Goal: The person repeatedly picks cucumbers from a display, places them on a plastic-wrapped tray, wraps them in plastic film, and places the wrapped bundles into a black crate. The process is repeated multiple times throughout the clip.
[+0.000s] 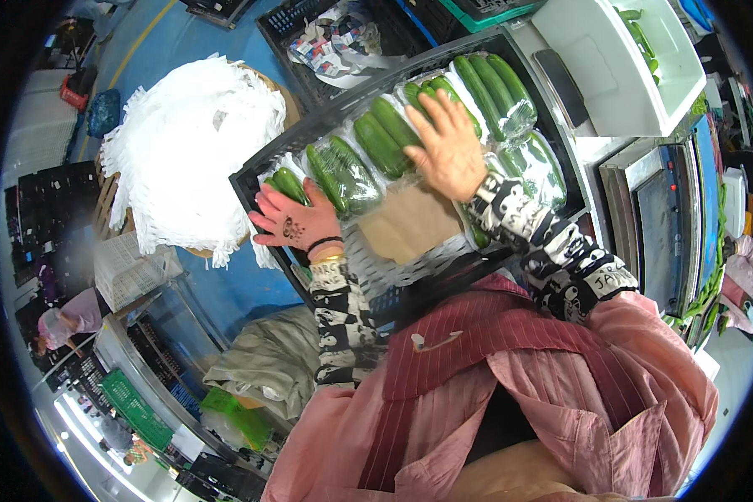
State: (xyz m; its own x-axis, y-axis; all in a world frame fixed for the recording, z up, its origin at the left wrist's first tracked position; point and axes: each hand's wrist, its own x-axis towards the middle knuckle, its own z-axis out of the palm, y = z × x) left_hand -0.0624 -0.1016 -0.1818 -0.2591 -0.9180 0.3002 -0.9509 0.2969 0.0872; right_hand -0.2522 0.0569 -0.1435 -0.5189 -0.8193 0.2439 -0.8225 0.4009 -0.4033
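A black plastic crate point(251, 188) in front of me holds several film-wrapped packs of green cucumbers. My left hand point(301, 219), fingers spread, lies at the crate's left end over a small cucumber pack point(287, 184), partly hiding it. Palm down, my right hand point(448, 147) is over the packs near the middle; whether it presses on them I cannot tell. Between my hands are a wide cucumber pack point(342, 172) and another pack point(386, 135). A brown cardboard piece point(411, 223) lies nearer to me, beside white foam netting point(376, 279). Neither hand grips anything.
Left of the crate rises a big heap of white netting point(188, 157). A black crate with scraps point(339, 47) stands beyond. On the right are a white bin with green vegetables point(627, 69), a dark phone-like slab point(560, 88) and a metal-framed machine point(659, 226).
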